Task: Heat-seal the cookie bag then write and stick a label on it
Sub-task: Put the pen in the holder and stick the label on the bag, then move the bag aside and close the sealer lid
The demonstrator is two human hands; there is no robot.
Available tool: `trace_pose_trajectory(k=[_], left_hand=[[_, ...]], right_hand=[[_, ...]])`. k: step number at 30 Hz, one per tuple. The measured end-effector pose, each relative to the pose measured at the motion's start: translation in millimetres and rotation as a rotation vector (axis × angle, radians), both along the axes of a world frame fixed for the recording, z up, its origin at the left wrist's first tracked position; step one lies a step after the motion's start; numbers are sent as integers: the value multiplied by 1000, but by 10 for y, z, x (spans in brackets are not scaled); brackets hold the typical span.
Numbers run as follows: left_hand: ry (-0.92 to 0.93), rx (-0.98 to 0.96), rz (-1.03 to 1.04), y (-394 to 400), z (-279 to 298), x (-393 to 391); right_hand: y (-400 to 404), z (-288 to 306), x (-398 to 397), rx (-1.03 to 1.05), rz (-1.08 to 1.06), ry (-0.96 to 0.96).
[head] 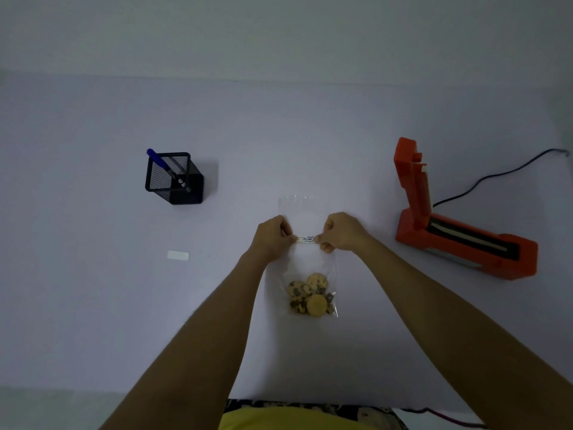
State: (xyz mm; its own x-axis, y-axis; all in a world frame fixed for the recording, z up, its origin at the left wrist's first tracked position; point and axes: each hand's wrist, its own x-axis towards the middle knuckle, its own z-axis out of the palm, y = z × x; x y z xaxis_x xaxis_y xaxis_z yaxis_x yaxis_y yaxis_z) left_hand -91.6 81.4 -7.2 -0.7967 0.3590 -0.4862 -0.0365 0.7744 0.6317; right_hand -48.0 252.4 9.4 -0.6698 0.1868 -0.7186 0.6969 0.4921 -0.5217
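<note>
Left hand (274,237) and right hand (342,232) are each pinching one end of the label (305,239), stretching it flat over the cookie bag (305,268), likely for sticking smoothly.

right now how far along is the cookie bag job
Nearly finished, it seems. The pen is back in the mesh holder and the label carries writing, so that step looks done. The heat sealer stands open and clear of the bag; the seal itself is too faint to confirm. Left hand and right hand each have a grip on a label end over the bag. Pressing it flat remains.
</note>
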Motion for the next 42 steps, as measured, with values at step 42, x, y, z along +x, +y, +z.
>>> trace_pose_trajectory(k=[42], left_hand=[[-192,74,424,-247,195,274]], right_hand=[[-341,169,452,-168,-608,-18]])
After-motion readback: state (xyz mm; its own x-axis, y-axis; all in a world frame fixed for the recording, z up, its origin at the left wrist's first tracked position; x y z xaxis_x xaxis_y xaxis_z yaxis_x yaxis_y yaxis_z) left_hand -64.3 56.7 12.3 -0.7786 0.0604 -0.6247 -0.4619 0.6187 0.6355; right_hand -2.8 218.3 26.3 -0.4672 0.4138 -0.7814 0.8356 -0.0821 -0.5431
